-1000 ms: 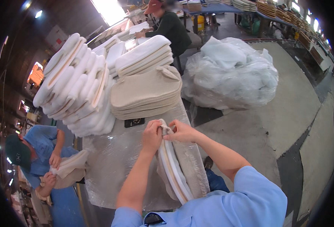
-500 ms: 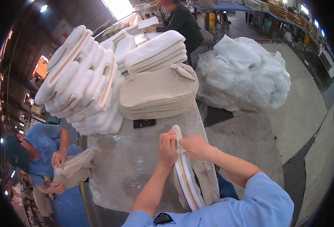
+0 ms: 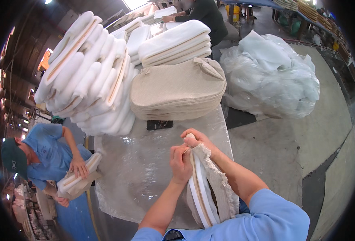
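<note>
One cover [image 3: 222, 182], beige, frayed-edged, gripped at its far end by left hand [image 3: 180, 164] and right hand [image 3: 201, 141], fingers closed, may tear or skew on white pad [image 3: 202, 182] if tugged unevenly.

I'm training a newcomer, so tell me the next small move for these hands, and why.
Probably ease the beige cloth along the white pad: the left hand and right hand grip close together at its far end, while the pad's long edge shows bare and the cloth gapes beside it.

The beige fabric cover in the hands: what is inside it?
Inside the beige fabric cover, a white padded piece with a tan line shows; the fabric hides the rest.
</note>
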Demonstrator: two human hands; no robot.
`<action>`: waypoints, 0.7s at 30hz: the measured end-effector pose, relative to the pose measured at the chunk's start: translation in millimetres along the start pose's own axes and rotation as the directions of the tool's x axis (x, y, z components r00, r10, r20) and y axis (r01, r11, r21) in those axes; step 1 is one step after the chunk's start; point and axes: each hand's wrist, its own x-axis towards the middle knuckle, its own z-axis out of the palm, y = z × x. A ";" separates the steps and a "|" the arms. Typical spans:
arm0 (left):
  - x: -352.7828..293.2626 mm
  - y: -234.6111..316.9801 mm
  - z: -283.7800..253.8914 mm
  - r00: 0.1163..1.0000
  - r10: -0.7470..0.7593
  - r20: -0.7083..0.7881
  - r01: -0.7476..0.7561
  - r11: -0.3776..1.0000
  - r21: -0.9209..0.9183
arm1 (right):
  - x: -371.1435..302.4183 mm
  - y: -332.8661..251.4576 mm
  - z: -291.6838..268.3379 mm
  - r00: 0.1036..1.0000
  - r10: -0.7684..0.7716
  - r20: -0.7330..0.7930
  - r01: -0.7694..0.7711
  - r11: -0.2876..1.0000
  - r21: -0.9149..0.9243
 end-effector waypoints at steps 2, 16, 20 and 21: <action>-4.1 -2.9 -7.6 1.000 0.005 -0.020 -0.005 1.000 0.012 | -2.6 -0.6 10.8 1.000 -0.016 -0.018 0.016 1.000 -0.013; -48.5 29.7 -50.7 0.663 -0.656 0.361 0.736 0.659 -0.156 | 5.2 7.2 37.5 0.980 -0.055 -0.190 0.031 0.992 -0.125; -39.2 84.2 -69.3 0.718 -0.557 0.417 0.690 0.646 -0.326 | -6.7 -43.3 64.3 0.871 -0.449 -0.197 0.396 0.881 -0.259; -40.1 92.7 -82.3 0.761 -0.522 0.386 0.646 0.667 -0.371 | -18.1 -78.5 88.9 0.820 -0.553 -0.146 0.502 0.818 -0.280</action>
